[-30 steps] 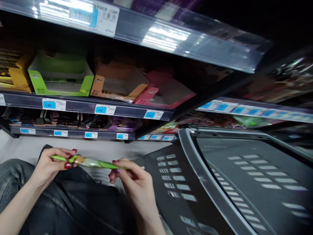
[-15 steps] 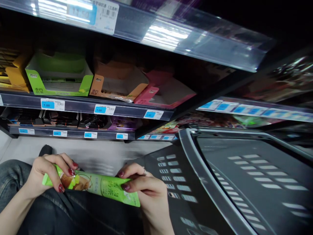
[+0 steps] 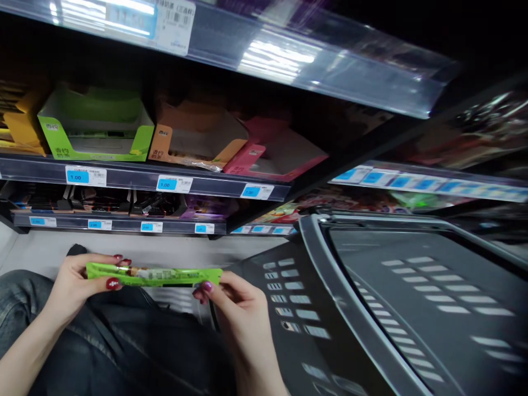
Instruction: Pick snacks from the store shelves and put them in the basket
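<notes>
A slim green milk tea sachet is stretched level between my two hands, above my lap. My left hand pinches its left end, thumb in front and fingers behind. At the other end, my right hand grips it between thumb and fingers. The sachet is turned so that a narrow side with small print faces me. Beyond it on the shelf stands an open green display box with a little stock visible inside.
An orange box and a pink box stand beside the green one. Price tags line the shelf edge. Darker packs fill the bottom shelf. A grey shopping basket with slotted walls stands at my right.
The sachet has been rotated about its length, from its printed front to its narrow side, and raised slightly. Both hands have shifted their hold along with it.
</notes>
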A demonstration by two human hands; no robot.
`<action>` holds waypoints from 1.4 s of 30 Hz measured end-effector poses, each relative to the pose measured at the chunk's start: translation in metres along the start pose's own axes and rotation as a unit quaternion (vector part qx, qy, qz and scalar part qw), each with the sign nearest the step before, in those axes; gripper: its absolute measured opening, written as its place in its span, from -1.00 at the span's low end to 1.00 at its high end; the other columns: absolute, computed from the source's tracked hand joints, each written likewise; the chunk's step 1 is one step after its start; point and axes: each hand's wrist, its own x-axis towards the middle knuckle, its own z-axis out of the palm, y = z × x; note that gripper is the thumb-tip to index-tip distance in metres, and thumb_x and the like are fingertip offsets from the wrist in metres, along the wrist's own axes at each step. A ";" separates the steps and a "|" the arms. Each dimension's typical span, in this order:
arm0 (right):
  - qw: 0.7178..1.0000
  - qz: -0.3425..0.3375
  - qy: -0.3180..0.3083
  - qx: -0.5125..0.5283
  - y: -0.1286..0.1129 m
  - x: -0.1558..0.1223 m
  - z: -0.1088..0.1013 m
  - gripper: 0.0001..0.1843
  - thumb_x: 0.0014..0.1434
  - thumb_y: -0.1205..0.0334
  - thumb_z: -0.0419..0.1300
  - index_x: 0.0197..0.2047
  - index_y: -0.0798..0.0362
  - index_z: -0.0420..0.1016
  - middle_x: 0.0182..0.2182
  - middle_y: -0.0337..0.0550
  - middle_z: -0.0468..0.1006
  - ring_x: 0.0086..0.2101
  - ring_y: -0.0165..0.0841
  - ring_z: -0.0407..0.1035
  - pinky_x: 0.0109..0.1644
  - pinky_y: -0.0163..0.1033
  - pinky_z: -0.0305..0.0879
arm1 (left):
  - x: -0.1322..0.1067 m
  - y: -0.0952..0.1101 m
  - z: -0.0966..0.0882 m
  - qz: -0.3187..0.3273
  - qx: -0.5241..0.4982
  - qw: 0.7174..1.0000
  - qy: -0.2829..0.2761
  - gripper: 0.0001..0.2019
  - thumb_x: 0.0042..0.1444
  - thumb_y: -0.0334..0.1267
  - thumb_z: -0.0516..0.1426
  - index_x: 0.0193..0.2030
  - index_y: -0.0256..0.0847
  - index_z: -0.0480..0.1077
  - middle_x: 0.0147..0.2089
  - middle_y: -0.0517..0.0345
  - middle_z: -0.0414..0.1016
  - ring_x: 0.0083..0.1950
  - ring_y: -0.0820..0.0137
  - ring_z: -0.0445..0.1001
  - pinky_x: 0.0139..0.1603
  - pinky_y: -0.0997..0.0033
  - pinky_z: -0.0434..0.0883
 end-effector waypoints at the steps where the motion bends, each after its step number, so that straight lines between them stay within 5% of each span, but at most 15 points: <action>1: 1.000 0.011 0.011 0.005 0.000 0.001 0.002 -0.82 -0.09 0.15 0.34 -0.52 0.09 0.52 -0.68 -0.20 0.43 -0.60 -0.40 0.30 -0.51 -0.32 0.26 | 0.000 0.000 0.002 -0.015 -0.005 1.000 0.005 -0.74 -0.36 -0.35 0.38 -0.40 -0.19 0.56 -0.39 0.09 0.61 -0.39 0.27 0.57 -0.40 0.41 0.53; 8: 0.997 0.037 0.060 0.029 0.002 0.007 0.001 -0.79 -0.05 0.15 0.30 -0.56 0.10 0.46 -0.74 -0.26 0.39 -0.65 -0.48 0.23 -0.49 -0.38 0.18 | 0.008 -0.008 0.003 -0.091 0.024 0.994 -0.048 -0.78 -0.20 -0.27 0.31 -0.36 -0.31 0.51 -0.48 0.07 0.56 -0.49 0.31 0.53 -0.52 0.43 0.49; 13: 0.998 0.050 0.043 -0.010 0.003 0.008 0.001 -0.75 -0.02 0.12 0.28 -0.56 0.12 0.43 -0.75 -0.28 0.36 -0.65 -0.49 0.20 -0.49 -0.39 0.12 | 0.004 -0.015 0.006 -0.138 0.139 0.955 -0.224 -0.78 -0.15 -0.26 0.29 -0.33 -0.29 0.49 -0.57 0.24 0.43 -0.54 0.46 0.45 -0.53 0.57 0.40; 16: 0.996 0.081 -0.013 -0.035 0.005 0.008 0.007 -0.69 -0.03 0.06 0.26 -0.58 0.13 0.39 -0.75 -0.29 0.33 -0.66 -0.49 0.18 -0.54 -0.40 0.09 | -0.005 -0.023 0.016 -0.221 0.153 0.917 -0.296 -0.79 -0.05 -0.16 0.22 -0.40 -0.30 0.45 -0.49 0.15 0.49 -0.52 0.44 0.46 -0.50 0.52 0.42; 19: 0.993 0.098 -0.041 -0.050 0.009 0.008 0.013 -0.67 -0.02 0.01 0.24 -0.55 0.12 0.36 -0.74 -0.30 0.31 -0.68 -0.50 0.14 -0.60 -0.41 0.01 | -0.012 -0.036 0.023 -0.276 0.122 0.908 -0.291 -0.76 -0.05 -0.12 0.20 -0.40 -0.30 0.44 -0.44 0.10 0.54 -0.51 0.39 0.48 -0.46 0.43 0.44; 24: 0.987 0.090 -0.028 -0.128 0.011 0.010 0.014 -0.65 0.00 0.00 0.19 -0.57 0.14 0.37 -0.76 -0.29 0.27 -0.69 -0.49 0.13 -0.62 -0.40 -0.03 | -0.011 -0.051 0.026 -0.209 0.156 0.924 -0.281 -0.75 -0.03 -0.14 0.19 -0.51 -0.33 0.44 -0.49 0.11 0.53 -0.47 0.39 0.47 -0.40 0.49 0.37; 32: 0.976 0.048 -0.013 -0.212 0.015 0.009 0.013 -0.64 0.04 0.01 0.12 -0.56 0.14 0.41 -0.77 -0.29 0.25 -0.69 -0.46 0.16 -0.62 -0.39 0.02 | -0.004 -0.062 0.021 -0.221 0.171 0.915 -0.293 -0.63 -0.03 -0.03 0.17 -0.47 -0.40 0.52 -0.51 0.00 0.55 -0.49 0.39 0.47 -0.41 0.48 0.35; 38: 0.984 0.060 0.013 -0.166 0.010 0.010 0.012 -0.66 0.00 0.01 0.15 -0.58 0.12 0.36 -0.74 -0.31 0.22 -0.70 -0.48 0.15 -0.64 -0.41 0.01 | -0.004 -0.059 0.023 -0.271 0.085 0.918 -0.278 -0.64 -0.01 -0.05 0.18 -0.28 -0.37 0.52 -0.41 -0.06 0.57 -0.37 0.31 0.53 -0.36 0.39 0.45; 42: 0.989 0.073 -0.024 -0.126 0.006 0.008 0.020 -0.67 0.00 0.04 0.15 -0.60 0.12 0.33 -0.73 -0.31 0.23 -0.70 -0.50 0.14 -0.65 -0.42 0.02 | -0.009 -0.059 0.029 -0.297 0.029 0.907 -0.298 -0.69 -0.07 -0.13 0.25 -0.22 -0.30 0.49 -0.23 -0.09 0.57 -0.36 0.33 0.54 -0.39 0.40 0.48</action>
